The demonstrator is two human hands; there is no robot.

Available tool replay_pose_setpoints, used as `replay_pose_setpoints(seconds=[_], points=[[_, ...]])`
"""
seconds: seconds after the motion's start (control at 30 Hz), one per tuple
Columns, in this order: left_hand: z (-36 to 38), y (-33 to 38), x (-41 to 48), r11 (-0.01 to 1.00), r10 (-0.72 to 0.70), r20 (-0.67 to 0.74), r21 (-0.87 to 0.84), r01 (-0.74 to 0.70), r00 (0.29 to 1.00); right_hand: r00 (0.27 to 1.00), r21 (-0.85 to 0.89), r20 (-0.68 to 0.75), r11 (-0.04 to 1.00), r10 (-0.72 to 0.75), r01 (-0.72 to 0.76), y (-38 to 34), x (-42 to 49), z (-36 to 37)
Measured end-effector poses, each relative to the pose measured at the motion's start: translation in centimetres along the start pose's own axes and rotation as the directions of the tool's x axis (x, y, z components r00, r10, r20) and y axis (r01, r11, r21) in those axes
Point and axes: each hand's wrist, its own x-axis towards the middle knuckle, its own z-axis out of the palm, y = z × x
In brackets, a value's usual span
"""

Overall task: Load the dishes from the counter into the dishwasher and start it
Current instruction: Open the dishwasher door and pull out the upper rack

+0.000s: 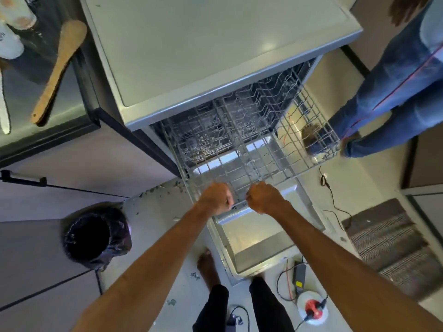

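Observation:
The dishwasher (215, 56) stands open, its door (259, 238) folded down flat toward me. An empty wire rack (299, 130) is pulled part way out over the door. My left hand (217, 197) and my right hand (265, 196) are both closed on the rack's front rail, side by side. On the counter (62, 101) at the far left lie a wooden spoon (60, 68), a white utensil (4, 111) and white dishes (14, 25), partly cut off by the frame edge.
A black-lined bin (96, 238) stands on the floor at the left. Another person in jeans (395, 92) stands at the right of the rack. Cables and a power adapter (299, 274) lie by the door's right corner. A floor mat (393, 243) lies at the right.

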Motion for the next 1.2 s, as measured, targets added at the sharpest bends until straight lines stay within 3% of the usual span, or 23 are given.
replay_pose_setpoints(seconds=[0.2, 0.3, 0.47, 1.2], points=[[4.8, 1.5, -2.4, 0.996, 0.047, 0.225, -0.088, -0.027, 0.973, 0.991, -0.102, 0.127, 0.994, 0.048, -0.035, 1.2, -3.4, 2.5], [8.3, 2.3, -4.0, 0.99, 0.018, 0.272, -0.141, 0.021, 0.962, 0.977, -0.159, 0.205, 0.987, 0.062, -0.03, 2.0, -4.8, 4.1], [11.0, 3.2, -5.3, 0.979, 0.015, 0.252, -0.203, 0.038, 0.967, 0.965, -0.167, 0.245, 0.985, 0.092, -0.051, 3.3, -6.2, 5.0], [11.7, 3.2, -7.1, 0.983, 0.024, 0.207, -0.183, 0.015, 0.978, 0.961, -0.138, 0.255, 0.987, 0.11, -0.077, 3.9, -6.9, 5.9]])
